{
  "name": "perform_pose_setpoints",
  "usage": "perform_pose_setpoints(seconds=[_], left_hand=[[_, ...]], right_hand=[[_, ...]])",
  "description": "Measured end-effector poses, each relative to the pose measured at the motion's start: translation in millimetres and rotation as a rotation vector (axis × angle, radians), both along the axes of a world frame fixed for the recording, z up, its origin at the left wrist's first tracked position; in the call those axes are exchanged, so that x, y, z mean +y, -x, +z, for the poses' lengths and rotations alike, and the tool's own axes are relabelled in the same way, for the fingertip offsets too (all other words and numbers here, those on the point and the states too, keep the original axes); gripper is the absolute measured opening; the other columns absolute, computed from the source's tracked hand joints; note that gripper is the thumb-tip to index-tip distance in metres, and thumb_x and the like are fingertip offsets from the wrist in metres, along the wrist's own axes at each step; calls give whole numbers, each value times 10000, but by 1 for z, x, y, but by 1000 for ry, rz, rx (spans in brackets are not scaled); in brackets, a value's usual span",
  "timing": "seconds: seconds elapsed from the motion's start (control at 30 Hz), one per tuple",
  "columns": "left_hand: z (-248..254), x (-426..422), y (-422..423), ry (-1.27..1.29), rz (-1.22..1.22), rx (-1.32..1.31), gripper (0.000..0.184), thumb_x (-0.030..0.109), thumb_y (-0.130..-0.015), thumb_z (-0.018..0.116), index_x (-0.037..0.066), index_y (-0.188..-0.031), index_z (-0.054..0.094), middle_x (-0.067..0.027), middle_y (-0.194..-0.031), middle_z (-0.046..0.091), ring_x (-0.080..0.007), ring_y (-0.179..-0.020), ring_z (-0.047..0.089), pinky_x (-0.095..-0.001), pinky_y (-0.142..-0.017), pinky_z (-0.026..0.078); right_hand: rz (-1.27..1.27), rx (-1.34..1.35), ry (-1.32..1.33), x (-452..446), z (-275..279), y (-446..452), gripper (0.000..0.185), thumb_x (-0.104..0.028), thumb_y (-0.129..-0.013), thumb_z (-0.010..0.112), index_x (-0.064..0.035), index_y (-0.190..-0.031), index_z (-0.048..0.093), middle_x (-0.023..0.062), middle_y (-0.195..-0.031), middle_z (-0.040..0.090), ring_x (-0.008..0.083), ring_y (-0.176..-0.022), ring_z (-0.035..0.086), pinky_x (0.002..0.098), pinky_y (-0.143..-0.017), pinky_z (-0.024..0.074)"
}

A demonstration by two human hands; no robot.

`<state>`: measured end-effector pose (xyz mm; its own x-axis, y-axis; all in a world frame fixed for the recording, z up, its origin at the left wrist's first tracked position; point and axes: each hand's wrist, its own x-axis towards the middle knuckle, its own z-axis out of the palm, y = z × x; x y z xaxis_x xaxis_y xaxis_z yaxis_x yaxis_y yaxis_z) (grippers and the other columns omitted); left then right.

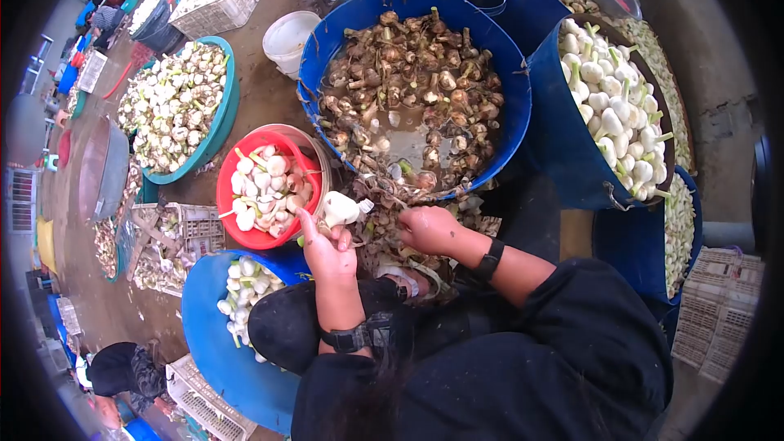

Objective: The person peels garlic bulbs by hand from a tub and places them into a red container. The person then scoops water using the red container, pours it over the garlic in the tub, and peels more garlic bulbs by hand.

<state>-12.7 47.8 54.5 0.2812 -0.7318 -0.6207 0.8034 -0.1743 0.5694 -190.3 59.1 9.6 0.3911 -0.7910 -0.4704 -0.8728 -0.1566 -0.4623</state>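
My left hand (328,251) is closed around the stem of a peeled white garlic bulb (338,209), its head pointing up and away from the palm. To the right, my right hand (433,231) is curled with its fingertips facing the left hand; whether anything is inside it is hidden. Both hands are over a heap of brown garlic skins (392,224). Just left of the bulb stands a red basin (224,211) of peeled garlic. Beyond the hands, a large blue tub (523,106) holds dirty, unpeeled garlic bulbs with some water among them.
A tilted blue barrel (547,143) of clean garlic stands at right. A blue basin (208,310) with garlic lies by my left knee. A teal basin (232,98), a white bucket (286,41) and plastic crates (220,12) stand beyond. Other people (122,376) sit or bend nearby.
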Motion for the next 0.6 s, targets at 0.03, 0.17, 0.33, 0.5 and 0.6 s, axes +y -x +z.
perform_pose_setpoints(seconds=[0.03, 0.17, 0.33, 0.5, 0.6], left_hand=[[-5, 0, -2, -11, -2, 54, 396, 476, -889, 469, 81, -901, 449, -26, -690, 527, -64, -406, 362, -180, -314, 260], [-19, -1, -8, 13, -123, 245, 351, 422, -901, 471, 72, -916, 493, -23, -672, 523, -66, -404, 356, -182, -300, 257], [-19, 2, -23, 34, -171, 543, 245, 285, -912, 443, 66, -908, 553, 5, -582, 412, -60, -403, 279, -174, -304, 216], [-6, -13, -42, 125, 209, 353, 358, 430, -895, 449, 89, -802, 505, 5, -569, 425, -85, -415, 287, -210, -332, 228], [-13, -23, -57, 134, 456, 344, 476, 536, -863, 445, 83, -720, 431, 16, -536, 386, -113, -427, 348, -226, -383, 296]], right_hand=[[-136, -251, 195, -3, 9, -7, 267, -265, -741, 604, -44, -888, 627, 137, -776, 646, 331, -749, 617, 416, -673, 493], [-385, -967, 254, -23, 57, -30, 221, -159, -742, 655, -22, -914, 633, 131, -751, 636, 291, -745, 612, 350, -666, 493], [-288, -852, 349, -25, 22, -21, 118, -109, -732, 642, -37, -823, 663, 131, -749, 630, 297, -716, 607, 336, -649, 489], [-68, -451, -33, 3, -6, -3, 209, -204, -754, 591, -64, -894, 657, 161, -801, 632, 345, -800, 602, 415, -690, 481], [18, -373, 72, 8, -11, -1, 243, -237, -764, 581, -82, -939, 648, 168, -836, 633, 357, -830, 597, 436, -717, 475]])
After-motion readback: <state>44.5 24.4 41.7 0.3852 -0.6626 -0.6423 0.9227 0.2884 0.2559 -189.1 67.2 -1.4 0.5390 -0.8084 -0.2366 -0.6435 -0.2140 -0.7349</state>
